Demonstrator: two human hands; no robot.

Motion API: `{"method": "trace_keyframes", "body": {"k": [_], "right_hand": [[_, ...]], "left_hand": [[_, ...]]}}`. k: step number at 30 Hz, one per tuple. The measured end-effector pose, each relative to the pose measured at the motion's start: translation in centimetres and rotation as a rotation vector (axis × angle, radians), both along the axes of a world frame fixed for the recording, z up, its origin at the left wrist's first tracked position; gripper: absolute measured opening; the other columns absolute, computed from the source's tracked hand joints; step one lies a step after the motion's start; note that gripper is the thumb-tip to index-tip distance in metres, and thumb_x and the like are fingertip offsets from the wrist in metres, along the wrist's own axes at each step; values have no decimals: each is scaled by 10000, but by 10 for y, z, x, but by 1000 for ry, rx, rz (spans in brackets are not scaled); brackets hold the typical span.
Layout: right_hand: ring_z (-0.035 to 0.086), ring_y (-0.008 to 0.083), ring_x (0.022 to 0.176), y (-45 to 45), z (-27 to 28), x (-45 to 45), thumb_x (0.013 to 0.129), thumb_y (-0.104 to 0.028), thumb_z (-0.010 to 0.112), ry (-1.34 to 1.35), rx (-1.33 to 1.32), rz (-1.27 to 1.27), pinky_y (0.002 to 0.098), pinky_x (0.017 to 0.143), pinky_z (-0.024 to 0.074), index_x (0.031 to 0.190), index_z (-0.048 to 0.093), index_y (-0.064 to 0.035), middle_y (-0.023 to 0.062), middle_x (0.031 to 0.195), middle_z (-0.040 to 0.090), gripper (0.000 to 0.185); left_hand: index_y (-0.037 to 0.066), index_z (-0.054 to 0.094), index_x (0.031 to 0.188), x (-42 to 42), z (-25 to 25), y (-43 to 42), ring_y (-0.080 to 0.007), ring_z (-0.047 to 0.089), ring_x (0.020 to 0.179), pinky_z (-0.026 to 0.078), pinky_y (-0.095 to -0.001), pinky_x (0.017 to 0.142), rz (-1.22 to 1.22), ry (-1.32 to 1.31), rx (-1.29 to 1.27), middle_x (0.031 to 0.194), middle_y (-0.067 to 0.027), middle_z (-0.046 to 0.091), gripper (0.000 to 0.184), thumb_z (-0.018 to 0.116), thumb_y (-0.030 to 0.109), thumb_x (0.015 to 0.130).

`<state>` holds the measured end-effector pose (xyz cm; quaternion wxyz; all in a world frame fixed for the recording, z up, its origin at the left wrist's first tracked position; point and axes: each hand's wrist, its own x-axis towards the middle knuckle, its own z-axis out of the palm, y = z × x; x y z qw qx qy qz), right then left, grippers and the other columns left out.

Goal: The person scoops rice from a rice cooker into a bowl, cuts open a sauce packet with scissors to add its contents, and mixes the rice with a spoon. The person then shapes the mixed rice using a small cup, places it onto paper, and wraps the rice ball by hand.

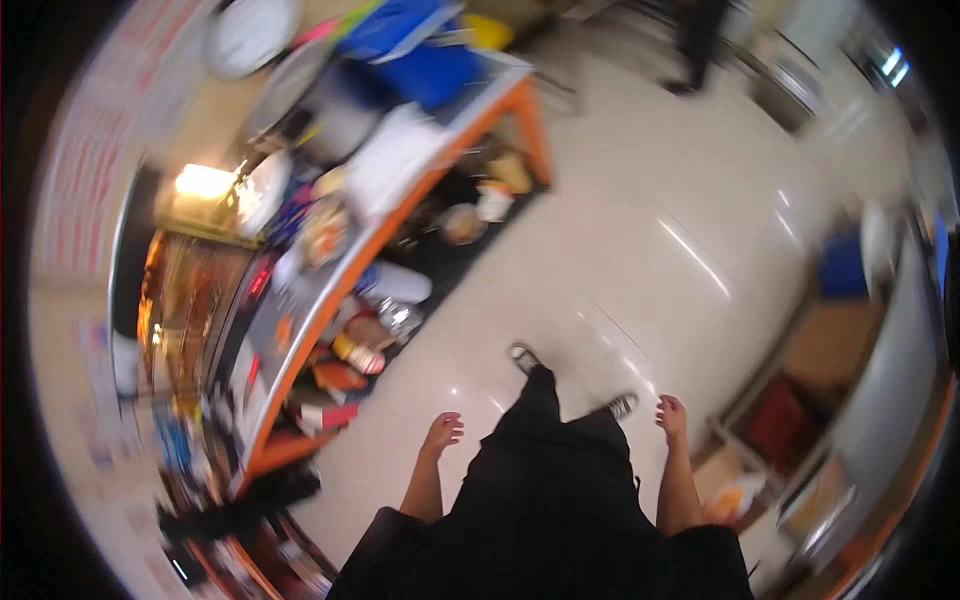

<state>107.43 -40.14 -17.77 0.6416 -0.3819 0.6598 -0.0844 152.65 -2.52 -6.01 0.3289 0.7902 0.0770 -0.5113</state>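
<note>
Left hand: the left hand [445, 430] hangs bare, fingers loosely parted, with nothing in it.
Right hand: the right hand [671, 415] is likewise unladen, its fingers slightly curled (blur softens the fingertips).
Nearest goods: the yellow-and-white container [360, 355] lies on the table's lower level, beyond the left hand and apart from it.
Orange-edged table: its top and the level below are crowded; a clear bottle [400, 318] sits near the lower edge. A swing of the left arm too close could knock such pieces off.
Right-hand side: low shelving [835, 340] stands apart from the right hand; a wide turn might bump it.
Floor: the floor [600, 230] shines under the shoes [525, 358]; if slick, a quick step could slip.
Far end: another person's dark-clad leg [700, 45]; inattention could bring a collision.
</note>
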Motion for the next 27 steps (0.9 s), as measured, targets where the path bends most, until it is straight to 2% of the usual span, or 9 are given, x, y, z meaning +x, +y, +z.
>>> {"method": "trace_keyframes", "body": {"k": [6, 7, 9, 11, 15, 18, 20, 25, 27], "right_hand": [[598, 123, 752, -126, 76, 272, 985, -200, 555, -56, -480, 551, 256, 666, 503, 1099, 667, -65, 52, 927, 659, 210], [622, 135, 777, -140, 77, 315, 983, -193, 572, -78, -651, 694, 265, 713, 517, 1076, 673, -46, 62, 920, 675, 201], [647, 157, 852, -109, 192, 444, 987, -153, 569, -220, -775, 777, 273, 779, 521, 1073, 669, -23, 89, 954, 679, 185], [659, 184, 964, -94, 231, 552, 975, -108, 594, -415, -885, 911, 300, 809, 530, 1069, 666, -28, 92, 1061, 651, 143], [609, 342, 1012, -56, 307, 748, 906, -89, 626, -597, -1335, 1220, 395, 899, 486, 1049, 655, -58, 153, 1054, 613, 149], [611, 369, 1005, -46, 312, 868, 872, -113, 659, -684, -1485, 1399, 453, 886, 488, 1037, 617, -59, 186, 1072, 599, 178], [627, 391, 968, -43, 301, 928, 871, -139, 660, -490, -1452, 1660, 474, 847, 506, 1074, 569, -61, 213, 1051, 607, 235], [659, 437, 863, -45, 263, 995, 873, -227, 657, -264, -1263, 2114, 502, 754, 544, 1173, 456, -58, 233, 929, 631, 399], [655, 437, 894, -35, 274, 1000, 882, -201, 661, -220, -1181, 2271, 507, 768, 539, 1173, 453, -70, 249, 989, 625, 380]], "left_hand": [[139, 574, 1232, 39, -27, 70, -220, 667, 900, 554, -383, 757, 681, -39, -83, 1073, -84, 662, 301, 553, 342, 1010], [134, 575, 1229, 50, -26, 69, -219, 666, 900, 552, -373, 755, 725, -90, -151, 1076, -85, 660, 300, 547, 343, 1015], [129, 575, 1228, 83, -9, 61, -211, 662, 896, 548, -355, 755, 820, -169, -260, 1074, -83, 655, 298, 543, 341, 1020], [129, 575, 1230, 129, 18, 25, -195, 654, 888, 543, -338, 762, 896, -246, -352, 1061, -76, 649, 292, 535, 334, 1026], [115, 561, 1246, 227, 73, -46, -164, 638, 899, 540, -316, 763, 911, -359, -612, 1067, -65, 638, 283, 515, 304, 1040], [105, 513, 1304, 304, 106, -88, -156, 633, 911, 549, -314, 765, 925, -384, -740, 1095, -71, 623, 324, 526, 288, 1037], [109, 477, 1342, 353, 110, -109, -157, 634, 910, 559, -313, 758, 969, -465, -724, 1106, -77, 608, 362, 534, 290, 1033], [119, 408, 1409, 426, 101, -138, -173, 644, 920, 589, -326, 740, 1113, -424, -631, 1131, -98, 578, 441, 548, 286, 1027], [114, 402, 1414, 441, 99, -146, -187, 650, 939, 597, -340, 754, 1122, -435, -611, 1128, -108, 577, 442, 545, 272, 1028]]}}
